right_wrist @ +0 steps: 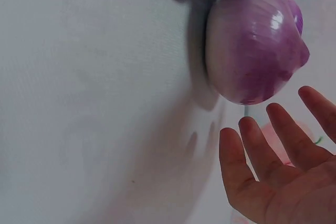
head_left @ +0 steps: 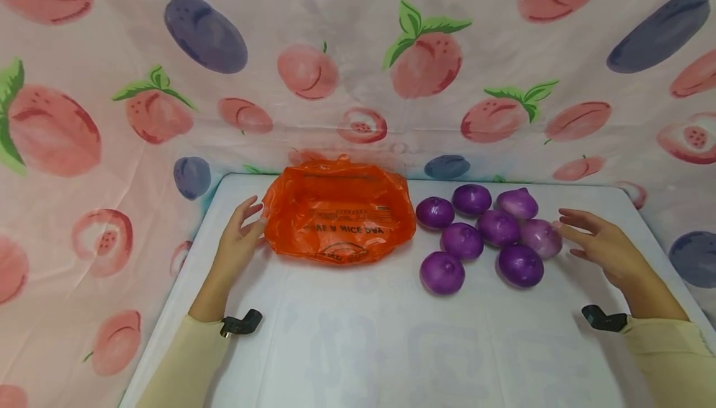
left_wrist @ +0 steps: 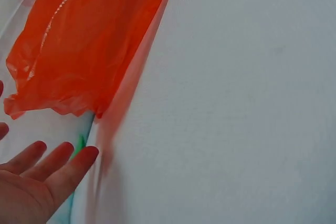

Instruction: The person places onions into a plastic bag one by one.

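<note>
An orange plastic bag (head_left: 341,209) with "HAVE A NICE DAY" print, upside down in the head view, stands at the table's back with its mouth spread. My left hand (head_left: 239,240) is beside the bag's left edge, fingers relaxed and holding nothing; the left wrist view shows a gap between the fingertips (left_wrist: 89,153) and the bag. Right of the bag lie several purple onions (head_left: 462,241) in a cluster. Beside the paler onion (right_wrist: 252,45) at the cluster's right, my right hand (head_left: 606,246) has its fingers spread, apart from it and gripping nothing.
The white table (head_left: 358,333) runs back to a hanging cloth (head_left: 358,22) printed with peaches and plums. The cloth also hangs along the left side. Each wrist wears a black camera (head_left: 243,322).
</note>
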A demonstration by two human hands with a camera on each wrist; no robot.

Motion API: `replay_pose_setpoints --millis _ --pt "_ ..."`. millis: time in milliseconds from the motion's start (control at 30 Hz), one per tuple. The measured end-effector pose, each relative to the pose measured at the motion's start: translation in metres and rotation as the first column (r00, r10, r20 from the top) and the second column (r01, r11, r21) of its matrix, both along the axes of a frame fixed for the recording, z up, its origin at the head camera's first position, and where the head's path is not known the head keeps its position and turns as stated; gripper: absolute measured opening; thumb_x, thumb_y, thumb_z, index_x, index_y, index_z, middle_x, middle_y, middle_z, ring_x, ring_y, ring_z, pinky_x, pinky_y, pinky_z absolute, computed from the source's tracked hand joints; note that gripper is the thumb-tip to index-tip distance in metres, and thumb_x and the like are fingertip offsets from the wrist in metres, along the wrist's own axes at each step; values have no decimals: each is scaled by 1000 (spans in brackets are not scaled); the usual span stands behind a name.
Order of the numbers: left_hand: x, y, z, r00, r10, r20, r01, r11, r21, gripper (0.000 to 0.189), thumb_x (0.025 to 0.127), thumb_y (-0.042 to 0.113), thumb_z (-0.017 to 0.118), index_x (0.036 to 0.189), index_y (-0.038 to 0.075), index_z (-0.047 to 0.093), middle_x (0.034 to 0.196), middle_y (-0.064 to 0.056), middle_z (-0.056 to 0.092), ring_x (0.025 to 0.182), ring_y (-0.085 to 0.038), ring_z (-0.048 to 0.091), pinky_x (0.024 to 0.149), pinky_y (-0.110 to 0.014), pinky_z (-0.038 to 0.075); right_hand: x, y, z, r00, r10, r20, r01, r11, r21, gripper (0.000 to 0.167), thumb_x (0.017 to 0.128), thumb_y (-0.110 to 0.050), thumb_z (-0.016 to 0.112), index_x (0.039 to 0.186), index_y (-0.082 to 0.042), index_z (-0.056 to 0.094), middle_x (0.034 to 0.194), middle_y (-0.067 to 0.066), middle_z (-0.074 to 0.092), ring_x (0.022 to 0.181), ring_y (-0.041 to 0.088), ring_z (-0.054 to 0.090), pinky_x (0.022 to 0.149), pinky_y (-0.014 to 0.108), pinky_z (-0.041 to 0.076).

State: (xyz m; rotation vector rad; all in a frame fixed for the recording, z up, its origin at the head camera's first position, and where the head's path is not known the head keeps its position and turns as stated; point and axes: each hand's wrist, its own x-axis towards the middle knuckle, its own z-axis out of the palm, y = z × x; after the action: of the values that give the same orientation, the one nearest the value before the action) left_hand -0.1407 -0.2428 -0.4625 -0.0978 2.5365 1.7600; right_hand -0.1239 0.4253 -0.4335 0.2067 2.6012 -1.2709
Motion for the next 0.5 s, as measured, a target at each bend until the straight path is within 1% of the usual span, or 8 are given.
replay_pose_setpoints --millis 67,167,233,300,400,467,500 --pt "-2 1 -2 1000 11 8 -12 999 36 64 105 43 54 162 36 24 164 -7 36 142 -35 49 104 -50 51 -1 0 -2 1000 5 18 -5 999 -38 78 104 -45 56 161 -3 23 158 32 27 95 -23 45 77 12 54" --pt "-6 3 -4 1000 21 12 -22 997 78 64 105 44 54 161 40 24 165 -4 34 144 -35 47 108 -52 48 -2 1 -6 999 19 41 -15 994 -106 76 105 -42 56 162 -6 22 157 31 26 97 -23 49 80 15 56" --pt "-8 5 -6 1000 17 2 -17 995 97 63 105 43 54 161 38 25 166 -5 33 146 -36 45 111 -54 45 -3 3 -9 998 26 52 -19 990 -139 74 105 -39 56 163 -8 21 151 21 37 98 -23 51 81 17 57" --pt "-11 7 -8 1000 3 -16 -1 994 113 64 105 41 54 161 35 26 166 -6 31 147 -37 42 113 -56 43 -4 5 -11 998 32 62 -21 986 -168 73 105 -38 56 163 -10 21 141 4 46 99 -21 52 81 17 57" --pt "-14 10 -11 999 -8 -40 13 992 124 63 105 39 55 161 32 28 167 -4 30 150 -35 38 115 -56 40 -6 6 -14 996 40 85 -21 976 -217 69 105 -35 57 163 -15 23 125 -21 46 100 -18 54 81 17 56" --pt "-17 13 -13 999 -17 -48 23 991 132 61 105 37 55 160 33 30 167 0 30 152 -32 35 117 -55 39 -8 7 -16 993 41 107 -14 969 -248 65 105 -33 57 161 -20 26 119 -27 46 100 -16 55 81 17 55" --pt "-17 14 -14 999 -19 -49 25 991 130 60 105 37 55 160 34 30 167 2 30 153 -30 34 118 -54 38 -8 8 -16 992 45 116 -14 965 -262 65 105 -32 57 161 -21 26 118 -27 46 101 -15 55 81 17 55"
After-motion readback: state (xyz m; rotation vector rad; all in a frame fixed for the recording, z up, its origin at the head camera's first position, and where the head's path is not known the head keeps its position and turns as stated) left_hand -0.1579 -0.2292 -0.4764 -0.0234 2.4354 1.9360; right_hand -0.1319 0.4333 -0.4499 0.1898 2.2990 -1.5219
